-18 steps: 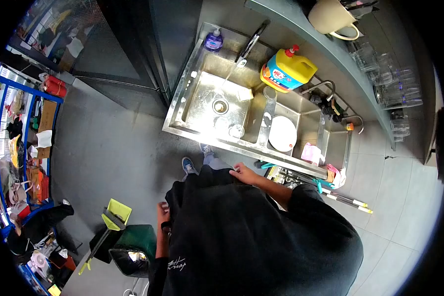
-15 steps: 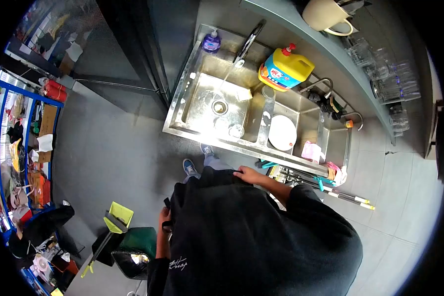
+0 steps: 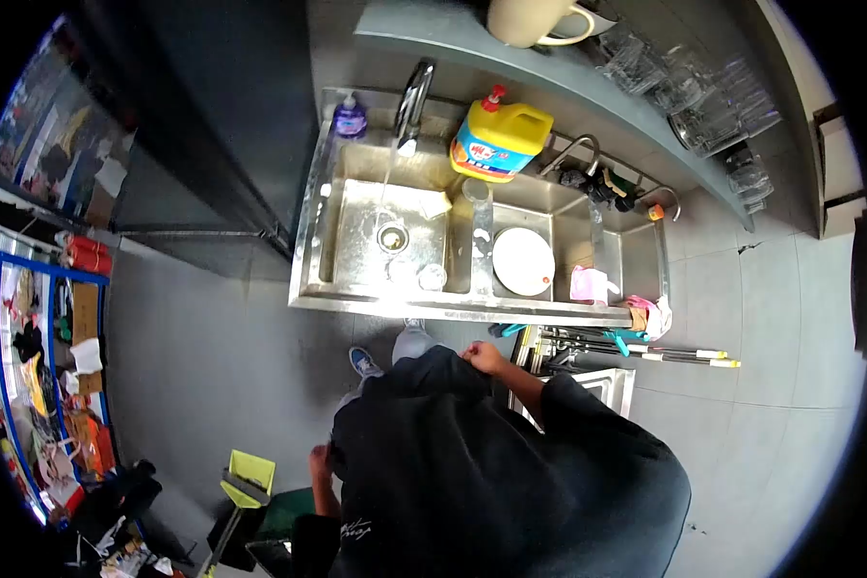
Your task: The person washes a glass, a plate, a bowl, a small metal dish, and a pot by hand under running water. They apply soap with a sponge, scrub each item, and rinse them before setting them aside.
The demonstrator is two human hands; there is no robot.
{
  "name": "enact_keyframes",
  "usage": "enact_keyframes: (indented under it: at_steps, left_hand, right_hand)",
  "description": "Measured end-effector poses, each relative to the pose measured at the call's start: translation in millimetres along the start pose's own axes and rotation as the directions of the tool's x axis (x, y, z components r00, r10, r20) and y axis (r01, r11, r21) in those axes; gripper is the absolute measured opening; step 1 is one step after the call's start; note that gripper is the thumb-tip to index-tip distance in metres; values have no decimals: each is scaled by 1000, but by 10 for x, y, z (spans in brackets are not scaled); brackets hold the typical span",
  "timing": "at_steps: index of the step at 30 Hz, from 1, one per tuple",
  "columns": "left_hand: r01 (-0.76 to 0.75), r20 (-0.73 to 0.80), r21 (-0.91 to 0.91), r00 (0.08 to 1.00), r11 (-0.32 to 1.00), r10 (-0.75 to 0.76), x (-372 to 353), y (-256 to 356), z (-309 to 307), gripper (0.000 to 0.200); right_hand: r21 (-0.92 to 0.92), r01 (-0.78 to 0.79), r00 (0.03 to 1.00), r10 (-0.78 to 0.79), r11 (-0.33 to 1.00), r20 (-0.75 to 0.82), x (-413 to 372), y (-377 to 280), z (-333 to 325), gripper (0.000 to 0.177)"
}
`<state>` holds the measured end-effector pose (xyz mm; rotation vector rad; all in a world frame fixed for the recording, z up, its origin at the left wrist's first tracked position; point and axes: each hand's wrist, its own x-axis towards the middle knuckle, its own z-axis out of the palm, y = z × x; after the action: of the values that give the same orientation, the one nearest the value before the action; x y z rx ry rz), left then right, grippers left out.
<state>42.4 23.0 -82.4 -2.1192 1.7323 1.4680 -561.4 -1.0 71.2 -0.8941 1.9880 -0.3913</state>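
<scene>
My right hand (image 3: pixel 486 357) is closed on the upper edge of a loose black garment (image 3: pixel 511 462) over my front. At the garment's left side, my left hand (image 3: pixel 320 460) has its fingers curled; what they hold is hidden. Ahead of me is a steel sink (image 3: pixel 303 275). Water runs from its left faucet (image 3: pixel 414 104) into the left basin, where a pale sponge-like block (image 3: pixel 435 204) and a clear glass (image 3: pixel 432 277) lie. A white plate (image 3: pixel 523 262) is in the middle basin, and a pink cloth (image 3: pixel 590 285) is farther right.
Behind the sink stand a purple pump bottle (image 3: pixel 350 118) and a yellow jug (image 3: pixel 501 140). Overhead, a grey shelf (image 3: pixel 511 82) carries a cream mug (image 3: pixel 530 21) and glasses. Long poles (image 3: pixel 674 354) lie under the sink's right end. A green dustpan (image 3: pixel 250 472) is at lower left.
The view has shifted, and the sink now appears more level. My left hand has gone lower beside the garment, and the black strap near it no longer shows. My right hand keeps its grip.
</scene>
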Motion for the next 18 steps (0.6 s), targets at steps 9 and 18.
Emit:
enact_keyframes:
  at_steps: [9, 18]
  left_hand:
    - [-184, -359, -116, 924, 976, 131, 442, 3282, -1488, 32]
    - [-530, -171, -129, 844, 838, 508, 860, 5708, -623, 17]
  right_hand:
    - [113, 172, 983, -163, 979, -83, 546, -1338, -1274, 11]
    - [-516, 284, 951, -169, 809, 258, 2383, -2094, -485, 65]
